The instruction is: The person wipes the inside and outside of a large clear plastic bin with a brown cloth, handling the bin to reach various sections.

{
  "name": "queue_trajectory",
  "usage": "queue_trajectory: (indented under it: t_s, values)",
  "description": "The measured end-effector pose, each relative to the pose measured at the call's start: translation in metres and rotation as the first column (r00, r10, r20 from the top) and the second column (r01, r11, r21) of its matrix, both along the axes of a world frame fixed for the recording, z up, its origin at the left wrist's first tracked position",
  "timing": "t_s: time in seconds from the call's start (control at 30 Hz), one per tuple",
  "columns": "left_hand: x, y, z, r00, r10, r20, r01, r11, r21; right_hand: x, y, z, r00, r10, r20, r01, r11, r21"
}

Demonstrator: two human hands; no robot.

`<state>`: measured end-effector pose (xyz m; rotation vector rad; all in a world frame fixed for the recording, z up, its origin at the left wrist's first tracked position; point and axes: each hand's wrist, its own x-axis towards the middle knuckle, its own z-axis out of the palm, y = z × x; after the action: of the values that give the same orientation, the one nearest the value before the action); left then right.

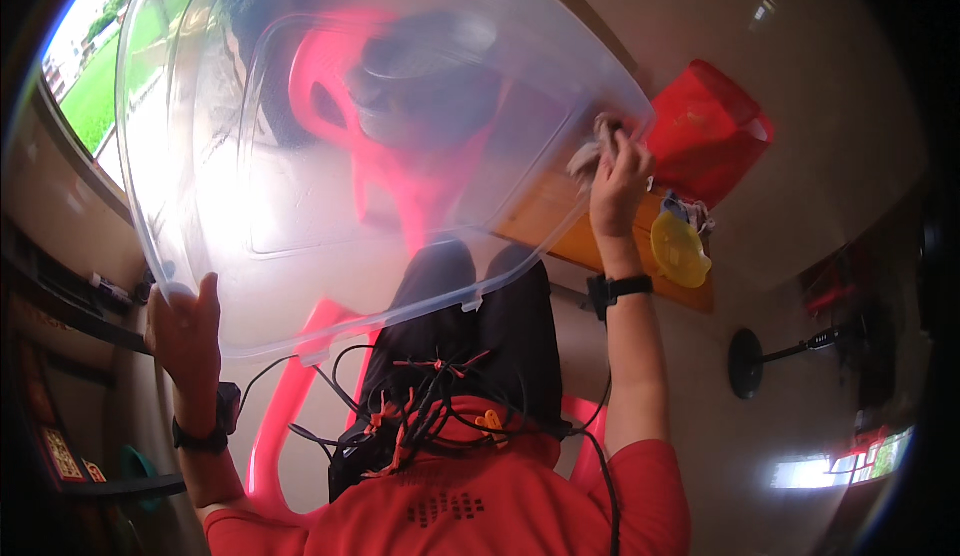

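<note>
A large clear plastic lid [322, 203] is raised and tilted in front of me, above my knees. My left hand [186, 335] grips its near left corner, with the thumb pointing up along the edge. At the right edge of the lid, my right hand [621, 185] pinches a crumpled greyish cloth [587, 160] that appears to lie against the plastic. Small clip tabs [472, 304] stick out along the lid's near rim. Through the lid I see a pink plastic chair [420, 203] with a dark rounded object [427, 83] on it, blurred by the plastic.
To the right stands a low wooden table [555, 218], partly behind the lid, bearing a yellow plastic dish [679, 250]. A red bag [705, 132] is beyond it. Black cables [442, 406] lie across my lap. A round black stand base [745, 363] rests on the floor.
</note>
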<state>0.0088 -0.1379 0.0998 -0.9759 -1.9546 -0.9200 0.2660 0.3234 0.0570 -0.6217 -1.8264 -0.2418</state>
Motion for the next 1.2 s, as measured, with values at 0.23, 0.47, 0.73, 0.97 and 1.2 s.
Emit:
queue_trajectory:
  t_s: [0.23,0.47,0.73,0.97,1.2]
  values:
    - [0.007,-0.003,0.004,0.994,0.002,-0.11,-0.006,0.999,-0.035,-0.004,0.029,-0.005,0.93,-0.219,0.296,0.13,0.948,0.292]
    - [0.002,-0.002,-0.003,0.996,-0.08,0.047,0.078,0.996,0.031,-0.022,-0.018,-0.107,0.878,0.022,0.479,-0.088,0.989,0.116]
    - [0.001,0.001,-0.008,0.992,-0.078,0.102,0.075,0.997,0.037,-0.012,-0.056,-0.138,0.727,0.343,0.595,-0.302,0.938,-0.17]
    - [-0.006,0.001,-0.016,1.0,-0.002,0.015,0.002,1.0,-0.024,0.0,0.022,-0.005,0.923,-0.116,0.367,0.067,0.987,0.144]
    - [-0.002,0.002,-0.007,0.994,-0.063,-0.094,0.06,0.998,-0.027,0.012,0.025,-0.023,0.987,0.066,0.143,-0.052,0.994,-0.096]
